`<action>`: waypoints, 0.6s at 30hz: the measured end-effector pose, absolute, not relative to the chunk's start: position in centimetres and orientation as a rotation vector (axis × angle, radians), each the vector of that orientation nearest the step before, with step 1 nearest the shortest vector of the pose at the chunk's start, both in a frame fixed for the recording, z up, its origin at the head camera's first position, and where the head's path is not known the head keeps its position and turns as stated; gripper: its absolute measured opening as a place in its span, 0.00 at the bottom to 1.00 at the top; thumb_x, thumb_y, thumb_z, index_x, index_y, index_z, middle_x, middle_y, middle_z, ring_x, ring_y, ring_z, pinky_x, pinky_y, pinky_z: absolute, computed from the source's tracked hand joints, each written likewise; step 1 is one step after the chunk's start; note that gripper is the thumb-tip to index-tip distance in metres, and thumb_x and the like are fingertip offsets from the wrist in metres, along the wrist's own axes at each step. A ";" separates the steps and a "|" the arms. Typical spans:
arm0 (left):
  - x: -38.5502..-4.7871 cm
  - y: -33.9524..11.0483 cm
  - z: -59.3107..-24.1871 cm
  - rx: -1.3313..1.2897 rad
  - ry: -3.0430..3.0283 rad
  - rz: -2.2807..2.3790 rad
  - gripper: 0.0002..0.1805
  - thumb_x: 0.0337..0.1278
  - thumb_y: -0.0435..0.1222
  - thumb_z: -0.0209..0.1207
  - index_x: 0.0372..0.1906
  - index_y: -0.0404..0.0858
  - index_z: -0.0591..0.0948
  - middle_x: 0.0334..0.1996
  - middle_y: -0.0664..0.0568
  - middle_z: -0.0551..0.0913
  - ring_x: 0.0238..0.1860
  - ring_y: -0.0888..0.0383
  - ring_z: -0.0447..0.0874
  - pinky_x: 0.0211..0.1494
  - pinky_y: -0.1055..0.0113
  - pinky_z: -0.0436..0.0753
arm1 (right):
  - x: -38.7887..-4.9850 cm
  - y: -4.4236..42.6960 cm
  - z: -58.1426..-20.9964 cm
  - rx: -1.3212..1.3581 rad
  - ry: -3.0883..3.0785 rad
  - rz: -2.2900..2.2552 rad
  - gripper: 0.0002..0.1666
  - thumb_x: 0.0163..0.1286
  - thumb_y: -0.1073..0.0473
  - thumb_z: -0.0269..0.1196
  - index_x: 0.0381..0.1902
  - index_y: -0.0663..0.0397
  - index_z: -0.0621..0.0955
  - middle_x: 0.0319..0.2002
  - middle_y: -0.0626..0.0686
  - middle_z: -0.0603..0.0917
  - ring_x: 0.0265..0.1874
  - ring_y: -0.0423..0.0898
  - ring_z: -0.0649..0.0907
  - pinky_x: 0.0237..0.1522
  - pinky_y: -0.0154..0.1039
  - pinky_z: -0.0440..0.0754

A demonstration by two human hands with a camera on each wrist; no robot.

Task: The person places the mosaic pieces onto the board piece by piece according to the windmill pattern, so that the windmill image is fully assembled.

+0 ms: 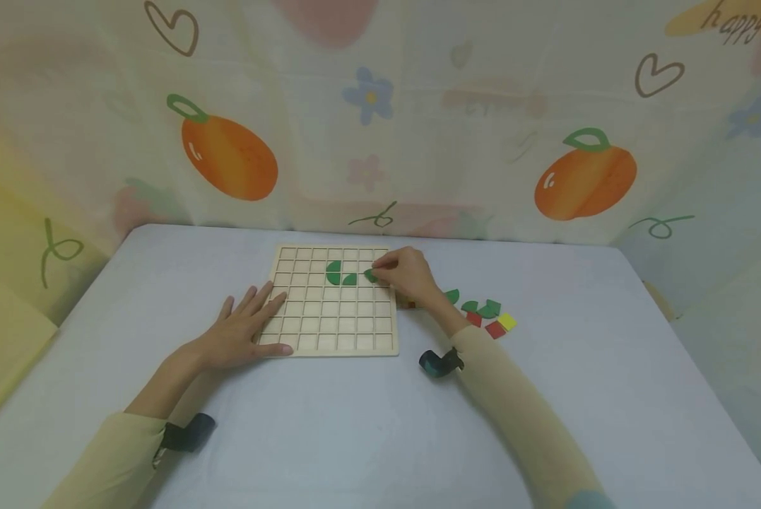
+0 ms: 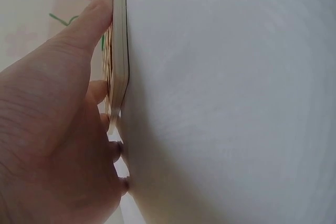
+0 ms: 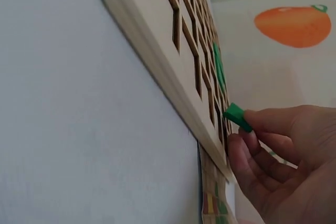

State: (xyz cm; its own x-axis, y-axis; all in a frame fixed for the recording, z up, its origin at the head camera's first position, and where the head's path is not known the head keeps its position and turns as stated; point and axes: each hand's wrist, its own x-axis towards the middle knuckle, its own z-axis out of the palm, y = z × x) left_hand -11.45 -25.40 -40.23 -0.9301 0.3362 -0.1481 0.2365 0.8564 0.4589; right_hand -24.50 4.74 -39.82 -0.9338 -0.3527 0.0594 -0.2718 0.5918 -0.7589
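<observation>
A square wooden grid board (image 1: 319, 322) lies on the white table, its cells framed by raised or cut lines. Three green quarter-circle pieces sit in its upper cells, among them a green piece (image 1: 350, 280). My right hand (image 1: 408, 274) pinches another green quarter-circle piece (image 3: 237, 116) between thumb and fingertips, over the board's upper right cells. My left hand (image 1: 237, 332) rests with spread fingers on the board's left edge, the thumb (image 2: 89, 19) along the front left corner.
Right of the board lie loose green pieces (image 1: 490, 309), red pieces (image 1: 496, 329) and a yellow piece (image 1: 506, 322). A patterned wooden item (image 3: 212, 187), partly hidden, lies beside the board's right edge. A printed cloth (image 1: 418, 155) hangs behind the table.
</observation>
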 end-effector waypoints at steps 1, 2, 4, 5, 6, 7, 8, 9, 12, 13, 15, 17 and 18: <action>-11.4 -25.4 -40.2 0.441 2.809 0.649 0.56 0.53 0.62 0.62 0.77 0.37 0.53 0.77 0.35 0.41 0.75 0.32 0.33 0.70 0.33 0.32 | -24.5 4.5 -39.9 -0.524 2.731 -1.264 0.09 0.64 0.57 0.69 0.39 0.56 0.89 0.35 0.52 0.89 0.38 0.46 0.85 0.45 0.40 0.81; -11.4 -25.4 -40.3 0.442 2.810 0.649 0.56 0.53 0.62 0.62 0.77 0.37 0.53 0.77 0.35 0.41 0.75 0.32 0.34 0.70 0.32 0.32 | -24.4 4.4 -39.9 -0.519 2.756 -1.249 0.09 0.63 0.57 0.69 0.38 0.55 0.89 0.35 0.51 0.89 0.38 0.46 0.85 0.45 0.41 0.81; -11.5 -25.4 -40.3 0.445 2.811 0.646 0.56 0.53 0.62 0.62 0.77 0.36 0.53 0.77 0.35 0.41 0.75 0.32 0.34 0.70 0.32 0.32 | -24.4 4.0 -40.0 -0.497 2.789 -1.223 0.09 0.63 0.55 0.70 0.37 0.54 0.89 0.34 0.50 0.89 0.38 0.46 0.85 0.45 0.41 0.81; -11.5 -25.4 -40.3 0.446 2.812 0.646 0.56 0.53 0.62 0.62 0.77 0.36 0.53 0.77 0.35 0.41 0.75 0.32 0.34 0.70 0.32 0.32 | -24.3 3.8 -40.0 -0.487 2.796 -1.217 0.09 0.63 0.55 0.70 0.37 0.54 0.89 0.34 0.50 0.89 0.38 0.46 0.85 0.44 0.41 0.81; -11.5 -25.5 -40.4 0.452 2.813 0.649 0.56 0.53 0.62 0.62 0.77 0.36 0.53 0.77 0.35 0.41 0.75 0.32 0.34 0.70 0.32 0.32 | -24.2 3.7 -40.0 -0.477 2.806 -1.206 0.09 0.63 0.55 0.70 0.37 0.55 0.89 0.34 0.50 0.89 0.38 0.46 0.85 0.44 0.41 0.81; -11.5 -25.5 -40.4 0.455 2.815 0.651 0.56 0.53 0.62 0.62 0.77 0.36 0.53 0.77 0.35 0.41 0.75 0.32 0.34 0.70 0.32 0.32 | -24.1 3.5 -40.0 -0.465 2.810 -1.200 0.09 0.63 0.55 0.70 0.36 0.55 0.89 0.33 0.50 0.89 0.38 0.46 0.85 0.44 0.41 0.81; -11.6 -25.5 -40.5 0.457 2.816 0.654 0.56 0.53 0.62 0.62 0.77 0.36 0.53 0.77 0.35 0.41 0.75 0.32 0.34 0.70 0.32 0.32 | -24.1 3.3 -40.1 -0.448 2.823 -1.182 0.09 0.63 0.55 0.70 0.36 0.55 0.89 0.33 0.50 0.89 0.38 0.46 0.85 0.44 0.41 0.81; -11.6 -25.5 -40.5 0.459 2.817 0.652 0.56 0.53 0.62 0.62 0.77 0.36 0.53 0.77 0.35 0.41 0.75 0.32 0.34 0.70 0.32 0.32 | -24.0 3.2 -40.1 -0.432 2.832 -1.166 0.09 0.63 0.55 0.70 0.36 0.55 0.89 0.33 0.50 0.89 0.38 0.46 0.85 0.45 0.41 0.81; -11.6 -25.5 -40.6 0.462 2.818 0.657 0.56 0.53 0.62 0.62 0.77 0.36 0.53 0.77 0.35 0.41 0.75 0.32 0.33 0.70 0.32 0.32 | -23.8 2.8 -40.0 -0.391 2.864 -1.114 0.09 0.63 0.54 0.70 0.35 0.55 0.89 0.33 0.51 0.89 0.38 0.46 0.85 0.45 0.41 0.81; -11.6 -25.5 -40.6 0.463 2.818 0.657 0.56 0.53 0.62 0.62 0.77 0.36 0.53 0.77 0.35 0.41 0.75 0.32 0.33 0.70 0.32 0.32 | -23.7 2.7 -40.0 -0.384 2.868 -1.101 0.09 0.63 0.55 0.70 0.35 0.55 0.89 0.33 0.51 0.89 0.37 0.46 0.85 0.44 0.40 0.81; -11.6 -25.5 -40.5 0.461 2.817 0.652 0.56 0.53 0.62 0.62 0.77 0.36 0.53 0.77 0.35 0.41 0.75 0.32 0.33 0.70 0.32 0.32 | -23.6 2.5 -39.9 -0.389 2.875 -1.073 0.09 0.63 0.55 0.70 0.35 0.55 0.89 0.33 0.51 0.89 0.35 0.46 0.85 0.42 0.40 0.82; -11.6 -25.5 -40.5 0.459 2.815 0.653 0.56 0.53 0.62 0.63 0.77 0.36 0.53 0.77 0.34 0.41 0.75 0.31 0.34 0.69 0.31 0.32 | -23.5 2.3 -39.7 -0.408 2.873 -1.058 0.08 0.64 0.57 0.69 0.35 0.57 0.89 0.33 0.52 0.89 0.33 0.46 0.86 0.40 0.39 0.83; -11.6 -25.5 -40.4 0.458 2.814 0.650 0.56 0.53 0.62 0.63 0.77 0.36 0.53 0.77 0.34 0.41 0.75 0.31 0.34 0.70 0.31 0.32 | -23.5 2.3 -39.7 -0.417 2.870 -1.053 0.08 0.64 0.58 0.69 0.35 0.57 0.89 0.33 0.52 0.89 0.32 0.46 0.86 0.39 0.39 0.83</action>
